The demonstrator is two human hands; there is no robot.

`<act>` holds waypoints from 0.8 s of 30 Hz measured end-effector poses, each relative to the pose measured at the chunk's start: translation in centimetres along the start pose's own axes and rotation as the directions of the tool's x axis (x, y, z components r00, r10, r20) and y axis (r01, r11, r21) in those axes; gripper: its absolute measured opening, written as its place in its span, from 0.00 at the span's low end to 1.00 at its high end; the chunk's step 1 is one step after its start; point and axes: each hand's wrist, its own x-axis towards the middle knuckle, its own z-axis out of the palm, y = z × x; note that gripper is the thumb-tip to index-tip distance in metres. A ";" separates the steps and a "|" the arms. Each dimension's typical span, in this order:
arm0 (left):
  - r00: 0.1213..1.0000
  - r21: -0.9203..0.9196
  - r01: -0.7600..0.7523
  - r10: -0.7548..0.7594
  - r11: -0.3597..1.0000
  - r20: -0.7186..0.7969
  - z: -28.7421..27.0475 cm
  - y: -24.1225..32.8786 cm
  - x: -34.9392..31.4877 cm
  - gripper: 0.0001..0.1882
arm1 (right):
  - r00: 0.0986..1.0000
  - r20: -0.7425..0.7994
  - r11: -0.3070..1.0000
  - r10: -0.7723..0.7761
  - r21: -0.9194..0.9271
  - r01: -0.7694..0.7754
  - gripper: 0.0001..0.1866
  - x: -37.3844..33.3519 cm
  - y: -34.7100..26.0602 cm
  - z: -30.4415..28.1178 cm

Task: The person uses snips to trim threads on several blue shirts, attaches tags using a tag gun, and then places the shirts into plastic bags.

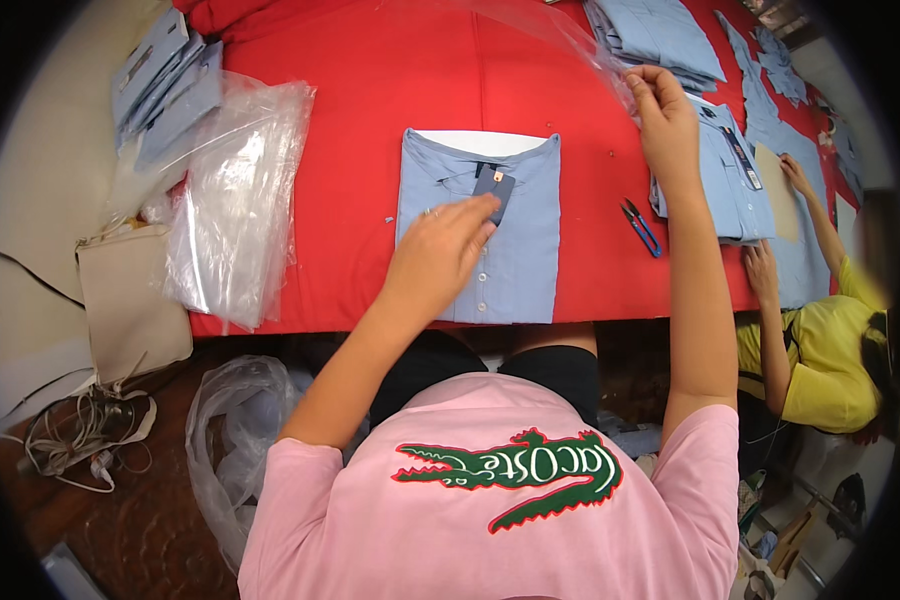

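A folded light-blue shirt (515,250) lies in front of me on the red cloth, with a white board edge showing at its top and buttons down its middle. My left hand (438,250) rests over it, fingertips on a dark hang tag (500,187) near the neckline; whether they pinch the tag is hard to see. Raised at the far right, my right hand (662,115) pinches the edge of a clear plastic bag (570,45), which stretches away to the upper left. Blue-handled thread snips (642,230) lie right of the shirt.
A stack of clear bags (235,210) and packed shirts (165,85) occupy the left. More folded shirts (725,180) are piled at right, beside a co-worker in yellow (830,370) handling a tan card (775,190). Tangled cables (90,435) lie below the table's left.
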 end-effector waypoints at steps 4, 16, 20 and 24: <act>0.993 0.319 -0.095 0.069 0.943 0.094 2.7 -4.1 2.5 0.39 | 0.999 0.037 0.994 -0.011 0.113 0.007 0.08 -0.5 -6.6 -2.9; 0.944 -0.272 -0.128 0.033 0.954 -0.327 2.2 -4.1 2.0 0.41 | 0.790 0.608 0.940 -0.078 0.309 -0.144 0.14 -21.6 -17.2 -0.6; 0.902 -0.918 0.342 -0.343 0.202 0.261 -0.7 -0.2 -1.8 0.35 | 0.634 0.741 0.918 -0.221 0.378 -0.122 0.12 -27.4 -15.7 2.1; 0.922 -0.847 0.310 -0.355 0.432 0.156 0.8 0.4 -4.0 0.27 | 0.418 0.886 0.948 -0.201 0.283 -0.144 0.28 -29.2 -15.3 3.2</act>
